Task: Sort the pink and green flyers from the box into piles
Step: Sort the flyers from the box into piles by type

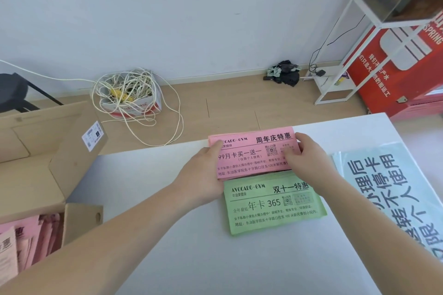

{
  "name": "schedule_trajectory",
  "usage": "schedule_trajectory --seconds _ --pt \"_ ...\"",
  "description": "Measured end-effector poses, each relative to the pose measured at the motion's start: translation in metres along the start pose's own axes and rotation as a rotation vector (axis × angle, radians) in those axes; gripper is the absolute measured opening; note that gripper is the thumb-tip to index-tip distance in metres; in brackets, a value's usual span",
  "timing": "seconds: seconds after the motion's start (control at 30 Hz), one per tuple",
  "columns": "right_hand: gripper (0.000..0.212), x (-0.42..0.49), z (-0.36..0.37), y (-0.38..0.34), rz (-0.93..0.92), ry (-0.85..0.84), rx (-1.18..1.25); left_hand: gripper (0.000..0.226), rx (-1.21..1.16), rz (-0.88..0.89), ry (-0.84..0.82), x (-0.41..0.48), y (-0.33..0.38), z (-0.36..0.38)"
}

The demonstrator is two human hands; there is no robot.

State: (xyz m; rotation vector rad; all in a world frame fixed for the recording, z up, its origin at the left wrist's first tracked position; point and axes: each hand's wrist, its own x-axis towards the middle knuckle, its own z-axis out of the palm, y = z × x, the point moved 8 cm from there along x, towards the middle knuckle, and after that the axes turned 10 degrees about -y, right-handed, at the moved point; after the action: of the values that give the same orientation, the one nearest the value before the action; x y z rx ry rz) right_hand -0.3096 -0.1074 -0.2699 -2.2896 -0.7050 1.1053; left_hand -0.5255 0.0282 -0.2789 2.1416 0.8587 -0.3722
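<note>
Pink flyers (254, 153) lie crosswise, my left hand (203, 172) and right hand (309, 153) gripping either end, just beyond the green pile (275, 208).

The stack of thin pink paper flyers (254, 154) and the stack of thin green paper flyers (275, 208) were seen to be matt and smooth, as was the flat white table top (215, 258) beneath them. The open brown cardboard box (36, 175) was dull and unglazed, while a slight sheen, as of plastic film, was shown by the pale blue printed sheet (383, 199).
</note>
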Motion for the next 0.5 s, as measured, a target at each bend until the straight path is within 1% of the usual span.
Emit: schedule_trajectory --seconds 0.07,0.1,0.13,0.2,0.23,0.27,0.33,0.43,0.5 --pt "0.026 -0.002 0.002 -0.004 -0.017 0.011 -0.051 0.091 0.091 -0.038 -0.031 0.005 -0.001 0.002" --pt "0.028 -0.004 0.003 -0.005 -0.020 0.012 -0.076 0.094 0.131 -0.049 -0.035 0.006 0.000 0.002" --pt "0.035 -0.006 0.003 -0.006 -0.016 0.013 -0.088 0.096 0.155 -0.050 -0.030 0.007 -0.001 0.003" --pt "0.055 -0.006 0.002 -0.005 0.001 0.013 -0.084 0.096 0.167 -0.050 -0.010 0.009 -0.002 0.005" --pt "0.062 -0.006 0.002 -0.003 0.009 0.008 -0.084 0.096 0.164 -0.057 0.002 0.009 -0.002 0.007" --pt "0.064 -0.004 0.001 -0.001 0.012 0.001 -0.082 0.096 0.164 -0.062 0.014 0.009 -0.003 0.010" --pt "0.064 -0.002 -0.003 0.002 0.011 -0.003 -0.017 0.097 0.154 -0.057 0.030 0.009 -0.002 0.013" --pt "0.066 -0.001 -0.010 0.006 0.022 0.030 0.109 0.091 0.051 -0.039 0.072 0.006 -0.004 0.010" --pt "0.063 0.000 -0.007 0.003 -0.002 0.017 0.105 0.089 0.019 -0.031 0.105 0.004 -0.005 0.006"
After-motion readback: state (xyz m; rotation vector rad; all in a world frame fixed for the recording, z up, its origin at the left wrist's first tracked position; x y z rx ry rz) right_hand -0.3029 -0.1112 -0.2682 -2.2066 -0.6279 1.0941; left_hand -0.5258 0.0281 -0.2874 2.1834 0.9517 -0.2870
